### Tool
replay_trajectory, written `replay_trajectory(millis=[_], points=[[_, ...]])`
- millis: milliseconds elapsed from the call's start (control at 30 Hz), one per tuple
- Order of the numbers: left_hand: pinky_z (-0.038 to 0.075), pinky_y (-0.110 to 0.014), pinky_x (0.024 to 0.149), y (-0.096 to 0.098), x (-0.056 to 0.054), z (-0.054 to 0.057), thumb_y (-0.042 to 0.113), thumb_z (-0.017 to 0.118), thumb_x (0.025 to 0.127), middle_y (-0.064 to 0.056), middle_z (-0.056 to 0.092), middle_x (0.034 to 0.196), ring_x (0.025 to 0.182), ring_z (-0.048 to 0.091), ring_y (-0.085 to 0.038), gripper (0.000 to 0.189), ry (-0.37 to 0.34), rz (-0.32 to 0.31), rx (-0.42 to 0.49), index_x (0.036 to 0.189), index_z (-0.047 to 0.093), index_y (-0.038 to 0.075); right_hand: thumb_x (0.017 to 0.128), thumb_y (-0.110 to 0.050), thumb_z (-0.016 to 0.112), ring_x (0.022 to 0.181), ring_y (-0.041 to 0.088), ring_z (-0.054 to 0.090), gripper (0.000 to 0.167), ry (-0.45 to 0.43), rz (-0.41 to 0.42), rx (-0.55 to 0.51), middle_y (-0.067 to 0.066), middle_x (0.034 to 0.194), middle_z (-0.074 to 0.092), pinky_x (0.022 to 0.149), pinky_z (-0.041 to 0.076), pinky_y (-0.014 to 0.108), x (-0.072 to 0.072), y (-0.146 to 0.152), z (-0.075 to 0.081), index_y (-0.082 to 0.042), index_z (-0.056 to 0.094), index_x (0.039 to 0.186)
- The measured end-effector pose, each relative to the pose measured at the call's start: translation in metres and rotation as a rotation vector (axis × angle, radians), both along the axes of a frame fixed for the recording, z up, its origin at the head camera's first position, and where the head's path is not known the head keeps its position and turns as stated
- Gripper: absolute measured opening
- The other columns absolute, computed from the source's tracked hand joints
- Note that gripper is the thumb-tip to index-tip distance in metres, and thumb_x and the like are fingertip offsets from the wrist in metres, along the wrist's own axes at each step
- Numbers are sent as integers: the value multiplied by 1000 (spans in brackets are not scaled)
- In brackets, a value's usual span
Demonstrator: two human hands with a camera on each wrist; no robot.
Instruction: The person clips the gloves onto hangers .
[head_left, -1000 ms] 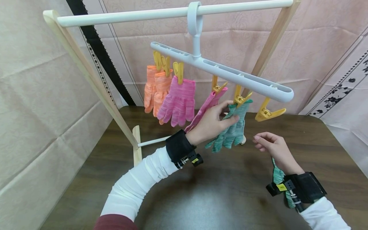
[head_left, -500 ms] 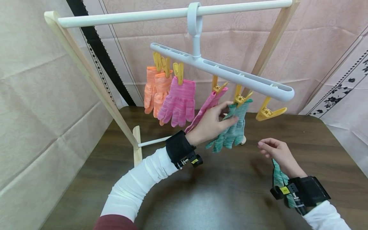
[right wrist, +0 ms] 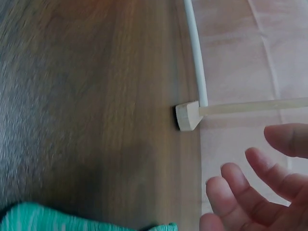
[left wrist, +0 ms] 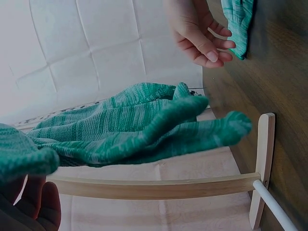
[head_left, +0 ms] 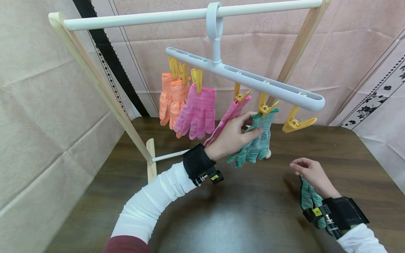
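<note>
A green knit glove [head_left: 262,142] hangs from a yellow clip [head_left: 265,108] near the right part of the pale blue hanger [head_left: 253,82]. My left hand [head_left: 232,135] pinches this glove close below the clip, thumb in front and fingers partly hidden behind it. In the left wrist view the glove [left wrist: 120,127] stretches sideways across the middle. Low over the table, my right hand [head_left: 313,174] holds nothing, its fingers loosely bent. A second green glove [head_left: 306,196] lies on the table beneath that hand and wrist, partly covered by them. The rightmost yellow clip [head_left: 297,123] carries nothing.
Two orange gloves [head_left: 178,100] and a pink glove [head_left: 197,112] hang at left; another pink glove [head_left: 229,114] hangs beside my left hand. A white bar [head_left: 142,18] on wooden legs [head_left: 101,86] bears the hanger above the brown table [head_left: 234,218].
My right hand has moved down and to the right, away from the hanging glove and toward the glove on the table. The left hand has stayed at the hanging green glove.
</note>
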State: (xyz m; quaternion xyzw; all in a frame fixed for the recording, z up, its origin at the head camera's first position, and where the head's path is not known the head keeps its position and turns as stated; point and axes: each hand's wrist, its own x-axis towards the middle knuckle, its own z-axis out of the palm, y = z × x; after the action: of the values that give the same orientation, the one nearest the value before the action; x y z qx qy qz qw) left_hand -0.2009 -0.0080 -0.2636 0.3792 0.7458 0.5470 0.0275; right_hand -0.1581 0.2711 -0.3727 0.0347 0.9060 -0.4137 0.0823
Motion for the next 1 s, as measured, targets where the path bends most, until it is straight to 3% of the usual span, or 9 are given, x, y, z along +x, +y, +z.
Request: replay_trajectory(millis=[367, 767, 1000], points=[[48, -19, 74, 0, 0, -1, 14, 55, 86, -10, 58, 103, 85, 57, -15, 39, -19, -5, 6, 122, 44, 5, 90, -35, 45, 82, 26, 49, 43, 39, -42, 223, 22, 99, 57, 61, 37, 27, 0, 13, -6, 4, 53, 106], [48, -19, 75, 0, -1, -2, 14, 55, 86, -10, 58, 104, 87, 58, -15, 38, -27, -21, 14, 122, 44, 5, 88, -31, 49, 79, 28, 51, 39, 51, -103, 302, 25, 99, 57, 58, 34, 29, 2, 23, -11, 4, 54, 103], [48, -19, 74, 0, -1, -2, 14, 54, 87, -10, 58, 104, 86, 58, -16, 39, -25, -20, 10, 123, 43, 5, 87, -29, 50, 79, 30, 50, 39, 15, -150, 315, 27, 100, 56, 59, 35, 32, 2, 28, -13, 5, 53, 105]])
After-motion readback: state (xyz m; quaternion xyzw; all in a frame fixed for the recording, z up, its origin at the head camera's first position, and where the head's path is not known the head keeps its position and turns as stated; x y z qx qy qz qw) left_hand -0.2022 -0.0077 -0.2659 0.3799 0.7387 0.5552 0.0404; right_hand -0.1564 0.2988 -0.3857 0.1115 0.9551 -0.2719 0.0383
